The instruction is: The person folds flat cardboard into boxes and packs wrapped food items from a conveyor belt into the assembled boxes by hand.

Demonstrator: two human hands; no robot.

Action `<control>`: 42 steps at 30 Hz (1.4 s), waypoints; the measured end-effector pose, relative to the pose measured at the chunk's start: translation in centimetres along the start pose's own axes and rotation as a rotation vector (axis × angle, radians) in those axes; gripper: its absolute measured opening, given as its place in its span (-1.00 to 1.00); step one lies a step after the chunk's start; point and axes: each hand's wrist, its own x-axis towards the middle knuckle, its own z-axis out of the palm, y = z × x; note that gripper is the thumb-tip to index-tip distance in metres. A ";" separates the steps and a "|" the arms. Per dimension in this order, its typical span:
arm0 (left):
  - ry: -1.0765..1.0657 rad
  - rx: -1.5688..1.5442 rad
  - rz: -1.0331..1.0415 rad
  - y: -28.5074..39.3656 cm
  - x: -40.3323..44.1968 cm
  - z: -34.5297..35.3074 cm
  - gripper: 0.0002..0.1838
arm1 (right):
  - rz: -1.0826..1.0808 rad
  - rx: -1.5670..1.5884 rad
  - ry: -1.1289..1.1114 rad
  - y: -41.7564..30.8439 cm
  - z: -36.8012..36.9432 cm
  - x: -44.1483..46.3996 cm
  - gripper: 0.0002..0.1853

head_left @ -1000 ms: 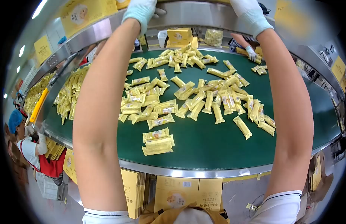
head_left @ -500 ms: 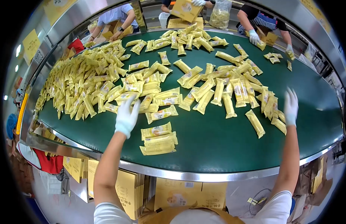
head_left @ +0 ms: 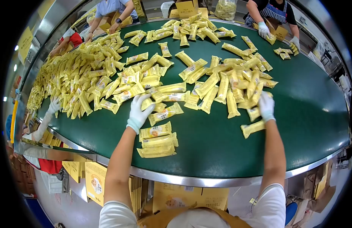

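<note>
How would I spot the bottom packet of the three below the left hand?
On the green surface, find the person's left hand. Below it, three yellow packets lie side by side toward the metal rim. The bottom packet is the one nearest that rim, with no packet between.

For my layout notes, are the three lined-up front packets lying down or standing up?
Lying down: all three packets show their full length along the green belt.
</note>
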 end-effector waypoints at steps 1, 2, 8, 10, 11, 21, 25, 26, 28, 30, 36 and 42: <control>-0.005 0.012 0.025 0.4 -0.1 0.4 -0.41 | 0.022 -0.101 -0.086 -3.0 1.2 0.2 -0.71; -0.029 0.004 0.045 1.1 -0.2 0.6 -0.39 | -0.014 -0.172 -0.096 -3.2 4.2 -0.1 -0.61; -0.163 0.054 0.131 5.4 -2.0 2.2 -0.35 | 0.004 -0.057 -0.325 -16.2 4.8 -1.7 -0.49; -0.210 0.086 0.097 6.9 -2.8 2.2 -0.31 | -0.038 -0.090 -0.301 -20.1 5.3 -3.4 -0.45; -0.250 0.134 0.100 7.5 -2.8 1.7 -0.25 | -0.082 -0.109 -0.288 -21.7 5.3 -4.5 -0.43; -0.665 0.070 0.152 13.4 -14.0 -12.9 -0.52 | -0.137 0.270 -0.244 -24.6 -11.8 -14.5 -0.59; -1.004 0.072 -0.162 15.2 -24.6 -13.5 -0.35 | 0.615 0.699 -0.497 -22.2 -19.1 -23.7 -0.50; -0.889 0.112 -0.304 14.3 -27.2 -11.6 -0.21 | 0.728 0.715 -0.506 -20.9 -18.6 -26.8 -0.48; -0.629 0.178 -0.492 10.7 -31.9 -5.5 -0.01 | 0.670 0.307 -0.589 -19.1 -16.2 -33.2 -0.35; -0.338 0.229 -0.582 7.5 -34.9 -0.2 0.10 | 0.688 0.137 -0.668 -18.7 -13.0 -37.4 -0.15; -0.280 -0.248 -0.701 6.6 -35.6 1.0 0.09 | 1.017 0.856 -0.599 -21.5 -8.3 -41.6 -0.13; -0.118 -0.792 -0.456 12.4 -37.5 -6.4 -0.25 | 0.837 1.074 -0.358 -26.8 -17.1 -40.0 -0.33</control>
